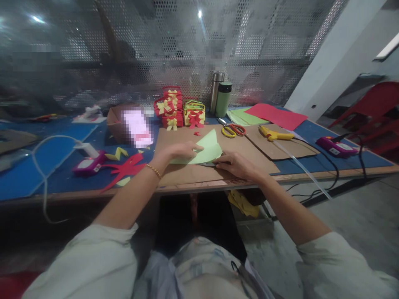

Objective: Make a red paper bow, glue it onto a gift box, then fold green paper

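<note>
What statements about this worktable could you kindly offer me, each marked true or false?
1. The left hand touches light green paper. True.
2. The glue gun is blue. False: the glue gun is yellow.
3. The green bottle stands beside the silver flask. True.
4. The beaded bracelet is on the right arm. False: the bracelet is on the left.

From afar, I view a pale green sheet of paper (209, 146) lying on brown cardboard (183, 178), its far side tapering to a point and its surface bent. A thin grey strip (208, 164), too small for me to identify, shows at its near edge.
</note>
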Tool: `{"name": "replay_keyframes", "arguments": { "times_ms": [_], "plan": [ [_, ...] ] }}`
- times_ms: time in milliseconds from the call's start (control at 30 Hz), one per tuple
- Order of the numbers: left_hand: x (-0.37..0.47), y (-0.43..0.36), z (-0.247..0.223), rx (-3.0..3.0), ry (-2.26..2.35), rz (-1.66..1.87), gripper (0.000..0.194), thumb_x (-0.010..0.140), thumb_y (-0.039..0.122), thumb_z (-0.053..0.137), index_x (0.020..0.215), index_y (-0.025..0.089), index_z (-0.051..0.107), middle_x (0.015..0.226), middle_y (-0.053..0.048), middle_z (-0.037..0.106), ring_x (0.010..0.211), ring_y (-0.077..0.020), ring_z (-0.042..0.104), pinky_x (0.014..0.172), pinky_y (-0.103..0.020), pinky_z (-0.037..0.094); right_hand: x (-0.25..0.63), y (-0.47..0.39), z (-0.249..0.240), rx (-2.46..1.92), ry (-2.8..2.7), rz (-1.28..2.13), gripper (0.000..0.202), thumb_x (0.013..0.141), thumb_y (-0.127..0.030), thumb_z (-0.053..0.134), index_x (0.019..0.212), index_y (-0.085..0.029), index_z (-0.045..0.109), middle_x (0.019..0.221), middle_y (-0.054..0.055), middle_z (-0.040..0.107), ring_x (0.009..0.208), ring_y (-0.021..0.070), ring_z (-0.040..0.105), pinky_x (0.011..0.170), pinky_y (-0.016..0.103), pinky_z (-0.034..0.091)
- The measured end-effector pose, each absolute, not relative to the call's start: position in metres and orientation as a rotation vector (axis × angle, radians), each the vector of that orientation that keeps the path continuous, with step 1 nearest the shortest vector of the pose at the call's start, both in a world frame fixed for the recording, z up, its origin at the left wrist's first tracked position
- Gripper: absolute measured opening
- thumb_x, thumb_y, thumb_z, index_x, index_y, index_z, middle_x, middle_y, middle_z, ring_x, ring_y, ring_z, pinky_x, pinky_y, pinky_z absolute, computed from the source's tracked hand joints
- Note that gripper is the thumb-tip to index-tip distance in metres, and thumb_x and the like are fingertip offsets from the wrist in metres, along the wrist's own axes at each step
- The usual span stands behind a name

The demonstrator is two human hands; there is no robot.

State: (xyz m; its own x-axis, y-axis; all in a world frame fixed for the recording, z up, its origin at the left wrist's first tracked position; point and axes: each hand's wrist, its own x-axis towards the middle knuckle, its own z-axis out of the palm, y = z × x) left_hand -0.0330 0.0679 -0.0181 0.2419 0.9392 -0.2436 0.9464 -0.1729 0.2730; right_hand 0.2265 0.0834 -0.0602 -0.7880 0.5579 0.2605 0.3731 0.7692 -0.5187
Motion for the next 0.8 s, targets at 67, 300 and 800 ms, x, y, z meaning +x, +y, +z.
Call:
{"name": "replay_keyframes", "arguments": {
  "times_ms": [67, 300, 800],
  "plan": [
    [-0.033, 0.068, -0.017, 2.168, 1.707, -0.047, 0.068, 0.081, 0.028, 0.052, 0.148, 0.030, 0.057, 0.127, -0.006, 0.073, 0.105, -0.0244, 0.065, 0.091, -0.029, 0.044, 0.228, 0.083, -0.060, -0.706, -2.550, 0.629, 0.024, 0.094, -0.025, 0.062, 0.105, -0.024, 0.082, 0.097, 0.007, 0.073, 0.091, 0.0216, 0.065, 0.080, 0.030, 0.047],
    [-0.034, 0.071, -0.013, 2.273, 1.629, -0.199, 0.071, 0.086, 0.031, 0.048, 0.156, 0.027, 0.046, 0.140, -0.007, 0.065, 0.110, -0.0236, 0.061, 0.091, -0.027, 0.042, 0.225, 0.084, -0.061, -0.723, -2.539, 0.624, 0.022, 0.093, -0.023, 0.063, 0.104, -0.022, 0.082, 0.095, 0.007, 0.074, 0.089, 0.0219, 0.065, 0.076, 0.029, 0.045],
    [-0.040, 0.072, -0.017, 2.280, 1.566, -0.123, 0.075, 0.082, 0.034, 0.052, 0.156, 0.023, 0.045, 0.113, -0.007, 0.071, 0.099, -0.0238, 0.058, 0.086, -0.030, 0.039, 0.217, 0.079, -0.060, -0.682, -2.591, 0.526, 0.023, 0.094, -0.018, 0.063, 0.107, -0.022, 0.081, 0.098, 0.008, 0.072, 0.093, 0.0210, 0.064, 0.078, 0.027, 0.044]
  ]
}}
